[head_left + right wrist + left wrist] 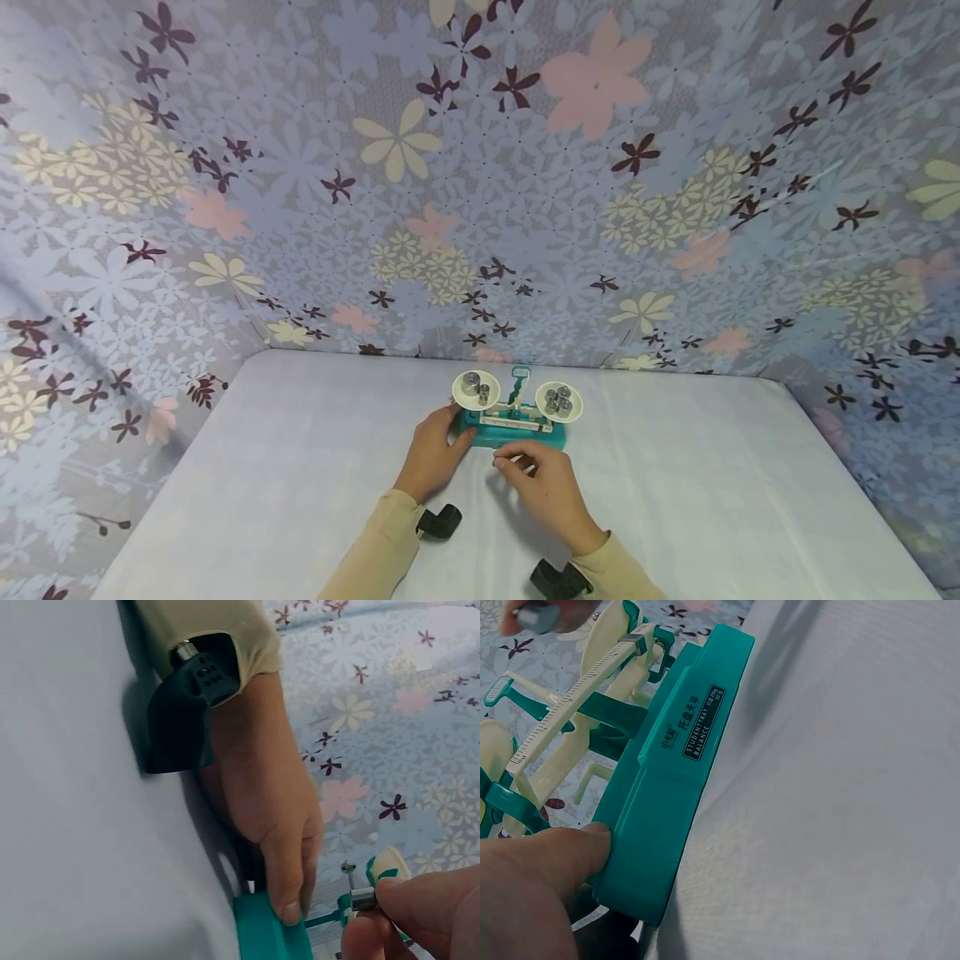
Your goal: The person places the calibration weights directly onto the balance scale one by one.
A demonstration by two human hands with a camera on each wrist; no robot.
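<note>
A teal and cream student tray balance (517, 435) stands on the table. My left hand (432, 454) grips the left end of its base, with the thumb (581, 851) on the front side. Between thumb and fingers my right hand (546, 490) pinches a small shiny metal weight (364, 899), held in front of the balance. On the left cream pan (460, 400) sit a larger metal weight (471, 382) and smaller metal pieces (483, 393). The right pan (576, 404) carries several small metal weights (558, 400).
A pale cloth covers the table (720, 492). Directly behind the balance rises a floral-patterned backdrop (517, 208), which also lines both sides. A black wrist camera (441, 522) is strapped at the left sleeve, and another wrist camera (557, 578) at the right sleeve.
</note>
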